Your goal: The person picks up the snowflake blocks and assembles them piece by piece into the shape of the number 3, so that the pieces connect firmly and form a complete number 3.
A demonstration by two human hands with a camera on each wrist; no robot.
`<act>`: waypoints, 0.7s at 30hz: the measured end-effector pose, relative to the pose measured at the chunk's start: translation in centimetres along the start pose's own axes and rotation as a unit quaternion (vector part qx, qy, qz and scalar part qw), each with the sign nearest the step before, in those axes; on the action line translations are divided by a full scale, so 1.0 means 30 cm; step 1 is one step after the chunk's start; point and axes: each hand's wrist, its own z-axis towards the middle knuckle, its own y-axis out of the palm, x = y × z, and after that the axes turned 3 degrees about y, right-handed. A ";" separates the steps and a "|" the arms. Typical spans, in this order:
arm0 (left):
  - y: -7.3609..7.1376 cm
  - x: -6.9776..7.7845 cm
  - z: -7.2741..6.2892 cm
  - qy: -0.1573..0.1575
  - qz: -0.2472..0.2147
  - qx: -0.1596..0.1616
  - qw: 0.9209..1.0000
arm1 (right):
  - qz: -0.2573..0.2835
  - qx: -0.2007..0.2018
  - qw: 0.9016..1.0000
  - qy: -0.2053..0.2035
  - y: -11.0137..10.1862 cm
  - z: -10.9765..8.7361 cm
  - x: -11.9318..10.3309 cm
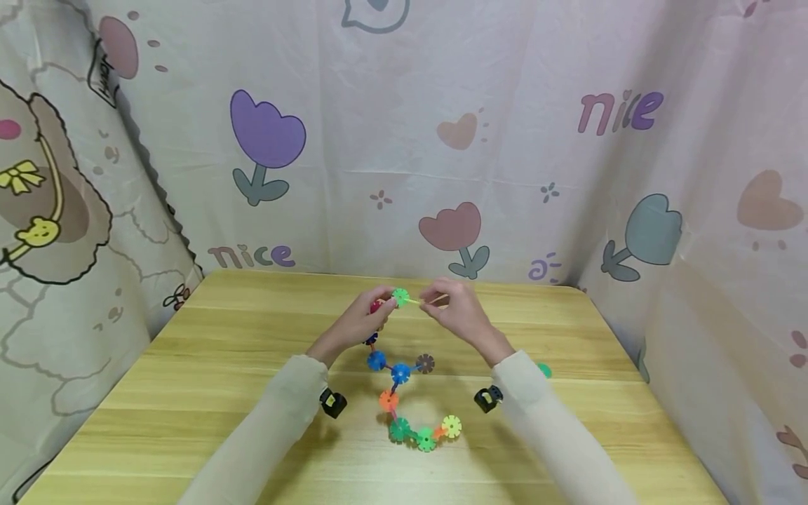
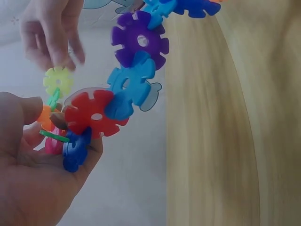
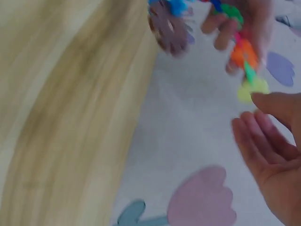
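My left hand (image 1: 360, 322) grips a chain of interlocking plastic snowflake discs near its upper end, around a red disc (image 2: 89, 113), a dark blue disc (image 2: 77, 149) and an orange disc (image 2: 44, 115). A light green disc (image 1: 400, 297) juts from that hand toward the right one. Beyond it, at the chain's tip, is a yellow disc (image 2: 59, 82), seen nearly edge-on from the head. My right hand (image 1: 463, 312) pinches this yellow disc's outer edge between thumb and fingertips; the right wrist view is blurred there. Both hands are raised over the table's far part.
Below the left hand the chain runs down over the wooden table (image 1: 221, 393), with a brown disc (image 1: 426, 363) branching right and another yellow disc (image 1: 452, 426) at its near end. A separate green disc (image 1: 544, 369) shows beside the right sleeve. Behind the table hangs a printed curtain (image 1: 379, 140).
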 end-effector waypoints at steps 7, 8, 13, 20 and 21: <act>-0.010 -0.008 -0.012 -0.007 0.013 0.010 1.000 | -0.048 -0.067 0.992 0.098 -0.180 -0.066 0.071; -0.011 -0.008 -0.013 -0.010 0.013 0.012 1.000 | -0.062 -0.080 0.989 0.107 -0.204 -0.078 0.086; -0.015 -0.012 -0.021 -0.011 0.007 0.005 1.000 | -0.120 -0.154 0.972 0.131 -0.298 -0.160 0.169; -0.024 -0.020 -0.021 -0.010 0.007 0.005 1.000 | -0.138 -0.237 0.946 0.174 -0.376 -0.299 0.295; -0.026 -0.019 -0.020 -0.010 0.007 0.006 1.000 | -0.140 -0.239 0.944 0.178 -0.385 -0.313 0.312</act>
